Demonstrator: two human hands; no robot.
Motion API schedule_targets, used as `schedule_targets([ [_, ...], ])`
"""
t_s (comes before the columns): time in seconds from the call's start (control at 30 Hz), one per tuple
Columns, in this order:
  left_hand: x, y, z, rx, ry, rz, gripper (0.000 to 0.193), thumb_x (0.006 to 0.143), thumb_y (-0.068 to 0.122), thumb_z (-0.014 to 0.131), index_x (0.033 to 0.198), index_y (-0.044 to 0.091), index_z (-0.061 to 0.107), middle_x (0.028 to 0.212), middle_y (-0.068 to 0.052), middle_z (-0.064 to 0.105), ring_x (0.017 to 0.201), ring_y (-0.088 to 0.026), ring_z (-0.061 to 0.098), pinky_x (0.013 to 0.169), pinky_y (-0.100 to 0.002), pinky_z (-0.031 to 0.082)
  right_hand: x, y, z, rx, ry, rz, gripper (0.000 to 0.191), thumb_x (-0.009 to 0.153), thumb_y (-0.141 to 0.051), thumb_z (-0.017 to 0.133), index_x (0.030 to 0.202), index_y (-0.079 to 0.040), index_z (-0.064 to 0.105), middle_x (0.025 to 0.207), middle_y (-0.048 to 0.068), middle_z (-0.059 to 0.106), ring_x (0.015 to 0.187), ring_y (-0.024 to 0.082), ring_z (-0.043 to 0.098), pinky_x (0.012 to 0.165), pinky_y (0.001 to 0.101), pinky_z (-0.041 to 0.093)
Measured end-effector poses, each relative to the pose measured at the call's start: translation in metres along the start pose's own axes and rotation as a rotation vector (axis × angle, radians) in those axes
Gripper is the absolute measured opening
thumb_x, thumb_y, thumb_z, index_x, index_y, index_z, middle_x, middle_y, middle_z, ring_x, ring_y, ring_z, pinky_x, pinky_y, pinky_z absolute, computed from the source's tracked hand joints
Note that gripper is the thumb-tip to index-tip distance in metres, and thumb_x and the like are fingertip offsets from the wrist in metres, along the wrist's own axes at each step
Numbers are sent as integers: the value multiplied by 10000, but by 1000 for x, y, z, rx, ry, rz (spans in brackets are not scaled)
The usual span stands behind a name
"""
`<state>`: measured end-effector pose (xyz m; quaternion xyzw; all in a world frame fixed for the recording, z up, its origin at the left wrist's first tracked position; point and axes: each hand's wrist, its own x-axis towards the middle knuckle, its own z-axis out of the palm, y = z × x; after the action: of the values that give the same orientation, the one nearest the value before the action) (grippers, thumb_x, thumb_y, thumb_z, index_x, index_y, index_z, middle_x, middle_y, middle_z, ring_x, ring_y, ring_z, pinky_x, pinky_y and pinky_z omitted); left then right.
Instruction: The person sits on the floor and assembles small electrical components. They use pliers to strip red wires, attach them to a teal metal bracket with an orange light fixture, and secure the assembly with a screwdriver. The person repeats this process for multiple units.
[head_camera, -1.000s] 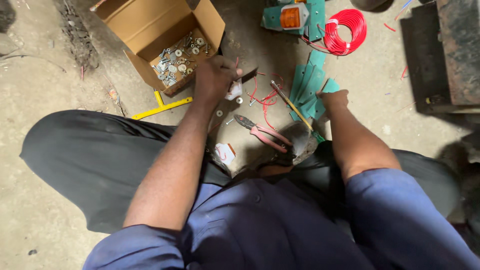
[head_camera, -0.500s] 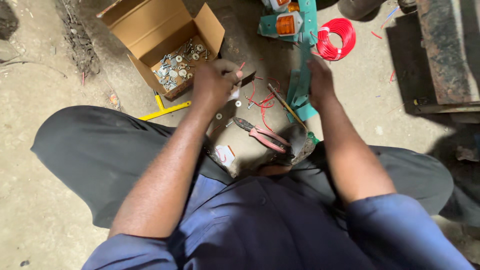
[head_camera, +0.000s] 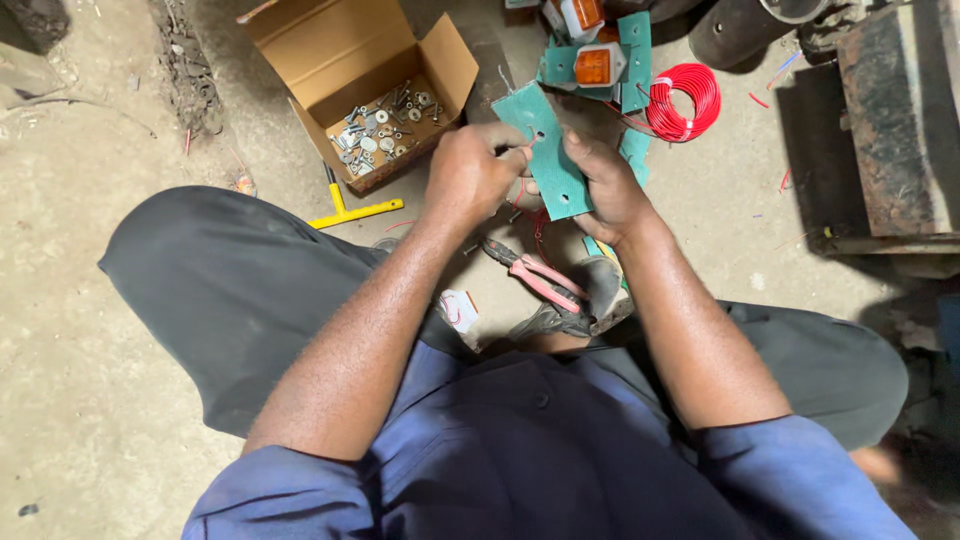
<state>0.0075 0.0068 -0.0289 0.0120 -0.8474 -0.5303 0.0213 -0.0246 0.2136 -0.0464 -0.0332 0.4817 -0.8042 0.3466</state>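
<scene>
My right hand (head_camera: 610, 185) grips a flat green plate (head_camera: 547, 150) and holds it up over the floor. My left hand (head_camera: 470, 172) pinches a small piece at the plate's left edge; the piece is too small to name. Red-handled pliers (head_camera: 540, 280) lie on the floor just below both hands. An open cardboard box (head_camera: 345, 60) with several bolts, nuts and washers (head_camera: 380, 130) stands to the upper left of my left hand.
A coil of red wire (head_camera: 685, 100) lies at the upper right beside green plates carrying orange lamps (head_camera: 595, 65). A yellow T-shaped tool (head_camera: 350, 208) lies by the box. A rusty metal frame (head_camera: 895, 130) stands at the right. My knees spread to both sides.
My right hand has picked the green plate off the floor and brought it to my left hand. Both hands now meet at the plate.
</scene>
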Motion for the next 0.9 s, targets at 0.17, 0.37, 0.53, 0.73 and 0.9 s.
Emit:
schedule_targets([
  [0.17,-1,2,1,-161,-112,-76,190,858,264,690,965,126,765,882,-100,777,795,-253,819,782,-355,619,-1,4,0,-44,101,-20,464,1081,-333,535,1348,47,552,1191,164,688,957,247,740,855,358,631],
  [0.37,0,2,3,69,3,-97,153,816,199,717,905,120,813,837,-135,771,786,-296,751,780,-405,573,-3,4,1,-68,107,-17,500,1080,-361,536,1337,67,567,1173,187,688,979,257,747,842,369,634],
  [0.53,-2,5,3,12,50,-128,165,837,231,720,835,79,781,726,-108,757,698,-260,753,718,-392,576,-1,4,2,-64,92,-18,517,1074,-383,525,1344,55,568,1168,185,699,971,260,746,854,366,636],
  [0.73,-3,8,7,-12,104,-158,181,868,230,690,797,80,762,605,-47,739,594,-208,749,681,-349,591,-2,6,5,-57,50,-48,527,1099,-386,545,1380,59,558,1147,167,695,978,244,735,847,367,622],
  [0.9,-5,8,13,-73,153,-167,192,880,262,682,840,88,752,615,-50,730,587,-168,769,656,-333,614,-3,4,11,-68,33,-28,524,1061,-368,603,1394,31,534,1090,169,692,976,244,733,848,406,646],
])
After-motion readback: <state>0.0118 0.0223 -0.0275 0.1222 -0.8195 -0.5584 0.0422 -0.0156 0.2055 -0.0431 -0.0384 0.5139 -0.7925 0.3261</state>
